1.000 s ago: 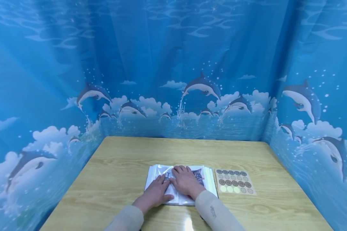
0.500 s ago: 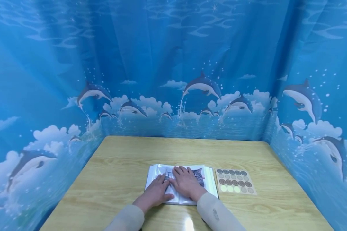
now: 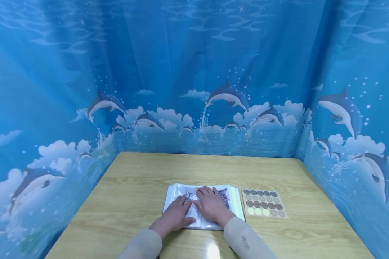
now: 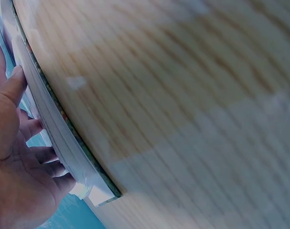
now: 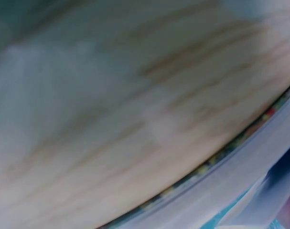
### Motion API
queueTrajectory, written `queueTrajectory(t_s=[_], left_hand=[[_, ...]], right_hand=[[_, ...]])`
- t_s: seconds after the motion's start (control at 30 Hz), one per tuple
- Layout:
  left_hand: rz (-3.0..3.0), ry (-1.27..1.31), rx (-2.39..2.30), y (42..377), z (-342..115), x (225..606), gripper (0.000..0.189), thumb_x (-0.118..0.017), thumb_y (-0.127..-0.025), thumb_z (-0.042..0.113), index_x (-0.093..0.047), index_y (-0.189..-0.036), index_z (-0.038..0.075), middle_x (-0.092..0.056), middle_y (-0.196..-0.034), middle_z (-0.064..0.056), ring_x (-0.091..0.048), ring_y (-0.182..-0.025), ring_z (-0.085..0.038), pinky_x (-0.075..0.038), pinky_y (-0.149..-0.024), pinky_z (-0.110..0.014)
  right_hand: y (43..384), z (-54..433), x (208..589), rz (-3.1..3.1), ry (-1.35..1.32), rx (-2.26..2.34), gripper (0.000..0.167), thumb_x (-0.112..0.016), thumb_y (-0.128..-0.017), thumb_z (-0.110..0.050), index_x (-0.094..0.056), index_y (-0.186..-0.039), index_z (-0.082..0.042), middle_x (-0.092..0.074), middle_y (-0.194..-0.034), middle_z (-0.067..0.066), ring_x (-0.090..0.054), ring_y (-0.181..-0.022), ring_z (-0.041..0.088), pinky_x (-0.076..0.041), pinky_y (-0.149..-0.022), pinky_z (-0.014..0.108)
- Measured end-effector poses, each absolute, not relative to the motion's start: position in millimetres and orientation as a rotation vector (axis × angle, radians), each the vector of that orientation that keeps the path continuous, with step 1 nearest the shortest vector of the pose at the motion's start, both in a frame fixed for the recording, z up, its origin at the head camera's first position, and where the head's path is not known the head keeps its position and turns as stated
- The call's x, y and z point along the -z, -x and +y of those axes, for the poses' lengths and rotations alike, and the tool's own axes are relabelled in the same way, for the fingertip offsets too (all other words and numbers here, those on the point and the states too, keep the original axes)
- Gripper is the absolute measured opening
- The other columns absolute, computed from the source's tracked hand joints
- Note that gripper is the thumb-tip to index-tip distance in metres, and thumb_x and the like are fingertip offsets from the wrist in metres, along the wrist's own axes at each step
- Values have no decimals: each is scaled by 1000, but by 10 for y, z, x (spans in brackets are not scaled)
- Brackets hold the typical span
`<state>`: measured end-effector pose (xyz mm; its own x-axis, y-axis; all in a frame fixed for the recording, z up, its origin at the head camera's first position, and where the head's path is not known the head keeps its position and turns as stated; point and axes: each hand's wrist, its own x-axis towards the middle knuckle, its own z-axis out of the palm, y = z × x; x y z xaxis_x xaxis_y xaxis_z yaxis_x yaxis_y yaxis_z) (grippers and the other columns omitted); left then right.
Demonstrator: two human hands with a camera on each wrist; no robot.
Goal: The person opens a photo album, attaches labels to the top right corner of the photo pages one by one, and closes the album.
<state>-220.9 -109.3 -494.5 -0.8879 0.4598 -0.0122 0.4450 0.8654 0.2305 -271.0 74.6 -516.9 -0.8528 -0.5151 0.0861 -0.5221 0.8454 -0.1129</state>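
An open photo album (image 3: 169, 205) with clear glossy sleeves lies on the table, a tabby cat picture (image 3: 225, 198) on its right side and dark lines on its left page. My left hand (image 3: 175, 216) rests on the left page with fingers extended. In the left wrist view, that hand (image 4: 27, 157) reaches over the stack of pages (image 4: 63, 138). My right hand (image 3: 213, 207) lies palm down near the album's middle, fingers pointing away, partly covering the cat picture. A small pale round spot (image 3: 196, 189) shows beside its fingertips. The right wrist view shows mostly the album's edge (image 5: 221, 176).
Right of the album lies a sheet of round stickers (image 3: 264, 203), with dark brown rows and paler rows. The wooden table (image 3: 133, 180) is surrounded at the back and sides by a blue dolphin-print curtain (image 3: 194, 72).
My right hand has slid slightly to the right on the album, uncovering the pale round spot and more of the dark lines. The left hand has stayed nearly still.
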Motion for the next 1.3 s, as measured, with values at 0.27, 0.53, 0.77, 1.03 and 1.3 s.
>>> queueTrajectory(t_s=[0.27,0.53,0.77,1.03,1.3], left_hand=[[2969,-706,-336,2213,-1095,4969,72,-67,-91,47,-49,-143,1,-37,-150,-30,-36,-137,-47,-32,-113,-54],[2969,-699,-350,2210,-1108,4974,71,-66,-91,46,-49,-143,1,-37,-150,-30,-35,-138,-47,-31,-113,-54],[2979,-718,-356,2213,-1109,4993,70,-67,-91,45,-50,-143,0,-38,-149,-31,-36,-137,-47,-32,-113,-54],[2968,-715,-376,2207,-1117,4973,70,-67,-91,45,-50,-142,0,-37,-149,-31,-36,-137,-48,-32,-113,-55],[2961,-717,-383,2199,-1107,4942,70,-67,-91,44,-50,-142,0,-37,-149,-32,-36,-137,-48,-32,-113,-55]], right_hand=[[2730,737,5140,-2979,-801,-215,54,-36,-105,-46,-49,-145,-12,-46,-149,6,-37,-140,30,-23,-116,59],[2733,690,5120,-2990,-795,-151,55,-36,-105,-48,-50,-145,-12,-47,-149,6,-38,-140,30,-22,-116,58],[2757,671,5137,-3003,-787,-106,56,-36,-105,-48,-51,-144,-13,-48,-148,6,-39,-139,29,-23,-116,58],[2741,668,5137,-3037,-770,-114,59,-34,-104,-53,-48,-147,-15,-45,-151,5,-37,-141,29,-22,-117,57],[2740,667,5119,-3063,-752,-132,60,-34,-104,-54,-47,-148,-16,-44,-151,5,-36,-141,29,-22,-116,58]])
